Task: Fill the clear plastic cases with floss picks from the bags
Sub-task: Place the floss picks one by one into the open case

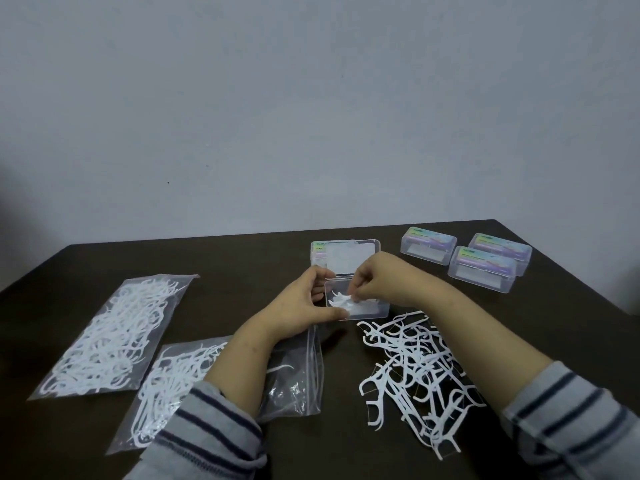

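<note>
My right hand [372,284] pinches a few picks [341,301], lowering them into the open case [367,308] mid-surface. Left hand [304,306] grips the case's left end, prob. to stop it sliding. Lid [348,258] flipped back toward the far edge, out of the way. Loose pile [412,375] sits just beside the case, near-right, for a short reach. Opened bag [294,386] under my left forearm; two full bags [117,337] near the left edge. Three shut cases [485,259] at the far right corner.

Dark table [242,265] bears two floss bags [114,337], loose picks [415,372], open case [360,306], three closed cases [485,261].
</note>
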